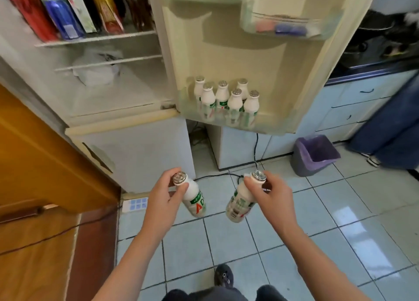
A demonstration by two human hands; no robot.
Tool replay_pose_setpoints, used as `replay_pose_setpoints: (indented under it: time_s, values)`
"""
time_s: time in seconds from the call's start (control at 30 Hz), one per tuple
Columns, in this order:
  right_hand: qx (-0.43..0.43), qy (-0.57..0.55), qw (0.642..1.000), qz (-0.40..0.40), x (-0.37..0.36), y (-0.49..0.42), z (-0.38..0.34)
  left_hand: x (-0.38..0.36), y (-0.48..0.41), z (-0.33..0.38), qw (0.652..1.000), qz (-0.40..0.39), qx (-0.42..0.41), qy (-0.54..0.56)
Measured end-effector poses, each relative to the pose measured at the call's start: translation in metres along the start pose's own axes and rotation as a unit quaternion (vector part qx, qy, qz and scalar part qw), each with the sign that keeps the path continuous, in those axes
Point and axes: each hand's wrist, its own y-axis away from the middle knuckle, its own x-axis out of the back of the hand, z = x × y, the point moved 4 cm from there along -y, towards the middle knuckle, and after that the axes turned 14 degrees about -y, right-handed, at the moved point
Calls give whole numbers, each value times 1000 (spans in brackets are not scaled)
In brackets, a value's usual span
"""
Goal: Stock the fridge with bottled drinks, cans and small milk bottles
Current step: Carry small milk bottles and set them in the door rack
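Note:
My left hand (pixel 164 194) grips a small white milk bottle (pixel 192 198) by its neck, foil cap up, body tilted down to the right. My right hand (pixel 269 194) holds a second small milk bottle (pixel 241 201) the same way, tilted down to the left. Both hang above the tiled floor, below the open fridge door (pixel 226 58). Several small milk bottles (pixel 226 99) stand in the door's bottom shelf (pixel 272 121). Cans and bottled drinks (pixel 74 10) fill the fridge's upper wire shelf.
A white plastic bag (pixel 97 67) lies on the lower fridge shelf. A grey bin with a purple liner (pixel 315 153) stands on the floor at right, beside another person's blue trouser leg (pixel 390 128). A wooden door (pixel 45 155) is at left. Cables cross the floor.

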Motion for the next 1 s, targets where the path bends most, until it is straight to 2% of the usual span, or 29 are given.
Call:
replay_pose_setpoints:
  time_s: [0.17,0.53,0.77,1.0]
  values:
    - [18,-5,1000,20,-5,-65,-13,-6,-67,23,999,28,-25,18]
    - [69,-22,989,132,-43,-149,-41,8,-221,43,988,-24,-115,97]
    - [135,-55,958,246,-85,-212,-87,34,-322,54,975,-51,-180,117]
    - [191,-51,914,355,-110,-256,-103,25,-362,52,967,-95,-210,109]
